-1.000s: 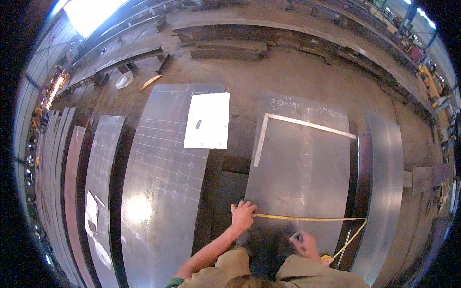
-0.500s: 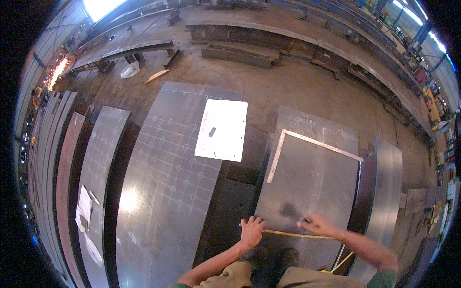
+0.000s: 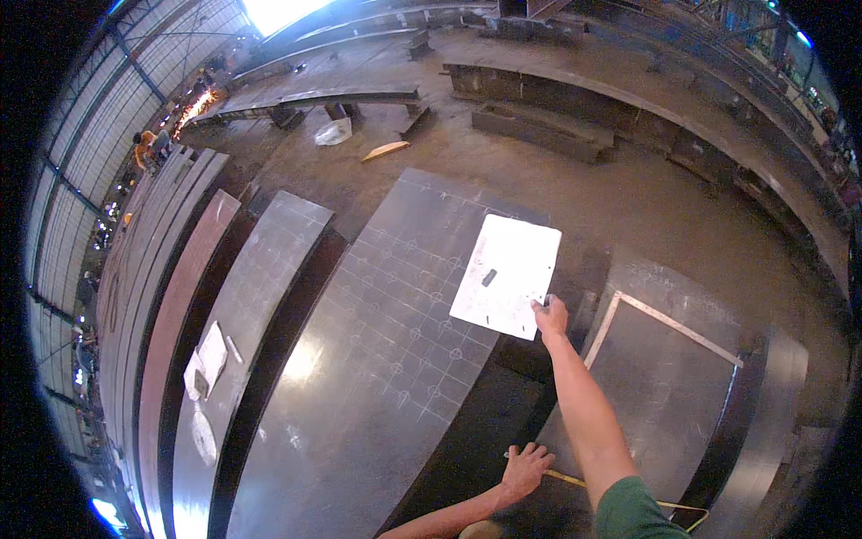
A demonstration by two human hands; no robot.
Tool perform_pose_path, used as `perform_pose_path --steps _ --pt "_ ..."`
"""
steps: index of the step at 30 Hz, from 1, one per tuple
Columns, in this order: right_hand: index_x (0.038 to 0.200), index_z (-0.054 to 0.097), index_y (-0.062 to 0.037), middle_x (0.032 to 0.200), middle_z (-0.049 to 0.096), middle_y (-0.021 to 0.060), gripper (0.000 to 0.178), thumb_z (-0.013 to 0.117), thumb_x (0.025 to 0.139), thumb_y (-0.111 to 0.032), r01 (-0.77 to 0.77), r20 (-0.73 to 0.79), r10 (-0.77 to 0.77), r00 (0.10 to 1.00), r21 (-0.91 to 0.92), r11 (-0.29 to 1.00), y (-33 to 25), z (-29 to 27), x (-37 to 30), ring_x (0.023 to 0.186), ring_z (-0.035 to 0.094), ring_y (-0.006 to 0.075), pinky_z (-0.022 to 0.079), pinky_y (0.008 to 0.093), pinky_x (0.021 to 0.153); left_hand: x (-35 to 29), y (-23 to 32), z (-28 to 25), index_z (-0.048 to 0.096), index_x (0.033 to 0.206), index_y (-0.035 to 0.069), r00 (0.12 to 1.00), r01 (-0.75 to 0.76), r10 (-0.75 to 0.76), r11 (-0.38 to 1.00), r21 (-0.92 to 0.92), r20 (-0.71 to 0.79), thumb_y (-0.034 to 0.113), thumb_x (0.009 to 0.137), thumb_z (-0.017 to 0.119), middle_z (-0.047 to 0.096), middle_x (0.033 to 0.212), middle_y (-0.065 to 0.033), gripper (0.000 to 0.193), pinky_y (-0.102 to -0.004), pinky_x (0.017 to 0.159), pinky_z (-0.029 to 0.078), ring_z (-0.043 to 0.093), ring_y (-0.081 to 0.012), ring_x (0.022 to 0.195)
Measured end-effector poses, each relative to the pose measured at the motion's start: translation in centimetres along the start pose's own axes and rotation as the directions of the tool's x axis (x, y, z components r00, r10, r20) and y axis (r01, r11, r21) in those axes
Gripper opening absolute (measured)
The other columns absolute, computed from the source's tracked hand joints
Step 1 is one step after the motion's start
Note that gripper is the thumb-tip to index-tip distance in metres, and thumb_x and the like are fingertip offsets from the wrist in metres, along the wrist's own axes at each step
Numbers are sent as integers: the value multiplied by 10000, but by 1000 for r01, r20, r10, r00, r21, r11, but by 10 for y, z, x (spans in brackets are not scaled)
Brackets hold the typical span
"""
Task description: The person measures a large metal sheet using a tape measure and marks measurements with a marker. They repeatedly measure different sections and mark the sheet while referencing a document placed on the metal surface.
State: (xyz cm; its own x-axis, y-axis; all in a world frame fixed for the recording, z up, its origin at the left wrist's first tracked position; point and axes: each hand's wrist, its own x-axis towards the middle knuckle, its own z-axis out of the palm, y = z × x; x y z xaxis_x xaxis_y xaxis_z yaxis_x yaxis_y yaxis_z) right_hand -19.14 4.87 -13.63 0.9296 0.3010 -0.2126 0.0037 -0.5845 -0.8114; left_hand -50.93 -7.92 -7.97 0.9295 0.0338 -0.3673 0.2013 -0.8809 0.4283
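At the near left corner of the right-hand steel plate point(image 3: 655, 395), my left hand point(image 3: 525, 473) holds down the end of a yellow tape measure point(image 3: 566, 479). The tape runs right along the near side of the plate, passing under my right forearm. My right hand point(image 3: 551, 318) is stretched forward to the lower right edge of a white paper sheet point(image 3: 507, 256), its fingers drawn together. Whatever they pinch, if anything, is too small to make out. On the sheet lie a small dark block point(image 3: 489, 278) and small dark sticks. A steel square point(image 3: 678, 331) rests on the right-hand plate.
The sheet lies on a large plate point(image 3: 359, 359) scribed with grid lines and circles. Narrower plates stand left, one bearing papers point(image 3: 211, 355) and a pale stick point(image 3: 234, 349). Dark gaps separate the plates. Beams point(image 3: 557, 90) lie beyond; sparks point(image 3: 193, 110) fly far left near people.
My right hand has gone from above the right-hand plate, near the tape, forward and left to the paper's edge. My left hand stays on the tape's end. The view has swung left.
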Motion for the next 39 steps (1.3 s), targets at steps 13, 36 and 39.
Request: perform_pose_path --steps 13,36,39 --pt "1084 690 41 947 759 141 284 735 929 -193 -35 284 -5 959 136 990 61 25 -213 848 704 175 542 341 756 17 -2 49 631 1246 131 925 -197 123 964 -178 -358 314 894 596 587 1236 -105 398 -566 973 422 543 -348 1133" --pt "1360 603 -76 1029 716 22 416 704 970 -178 -529 683 93 725 464 711 33 20 -235 731 610 90 425 250 523 27 -16 111 544 1299 150 890 -341 40 718 -607 -453 370 926 546 528 1300 -114 432 -533 1093 371 479 -336 1279" --pt "1285 662 -112 1041 719 -14 363 742 945 -211 -606 732 158 663 400 688 59 8 -229 792 624 94 431 263 542 17 1 64 535 1342 152 974 -189 157 960 -204 -166 361 961 521 512 1367 -111 436 -549 1123 334 452 -345 1322"
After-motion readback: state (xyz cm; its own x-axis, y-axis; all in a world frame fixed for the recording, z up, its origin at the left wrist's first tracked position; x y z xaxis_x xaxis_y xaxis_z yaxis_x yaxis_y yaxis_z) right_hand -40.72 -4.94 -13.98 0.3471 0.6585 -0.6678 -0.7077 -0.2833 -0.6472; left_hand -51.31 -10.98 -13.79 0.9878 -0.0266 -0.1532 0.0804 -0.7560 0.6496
